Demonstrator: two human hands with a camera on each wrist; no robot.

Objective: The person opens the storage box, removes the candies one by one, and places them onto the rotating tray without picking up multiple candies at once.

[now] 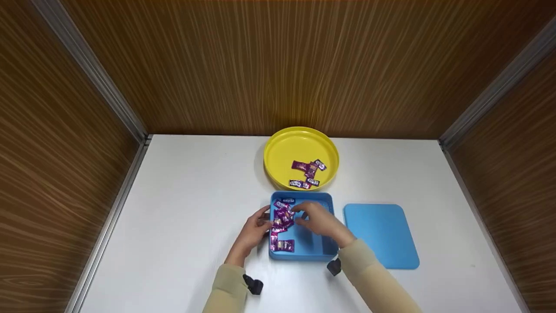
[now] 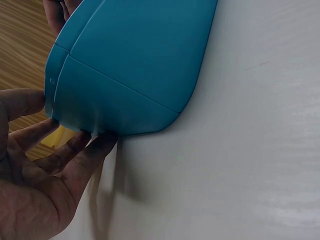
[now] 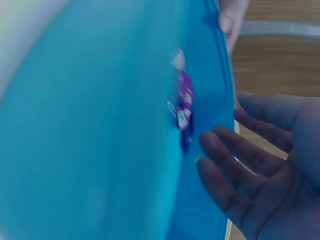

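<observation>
right sleeve point(image 1: 375, 278) up front | right hand point(image 1: 320, 219) loose, looks empty | left hand point(image 1: 252, 231) splayed against blue box point(image 1: 304, 257) | one clumsy shove could ram yellow tray point(image 1: 282, 150) imo

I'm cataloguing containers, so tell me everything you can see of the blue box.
The blue box is shallow, squarish and open-topped, with rounded corners and smooth walls that look like plastic. Thin lines mark its outside. It sits upright on the white table, just in front of the yellow tray; whether they touch is unclear. Purple-wrapped candies lie inside, along its left side. The left hand touches its left wall from outside; the right hand is over its inside.
</observation>
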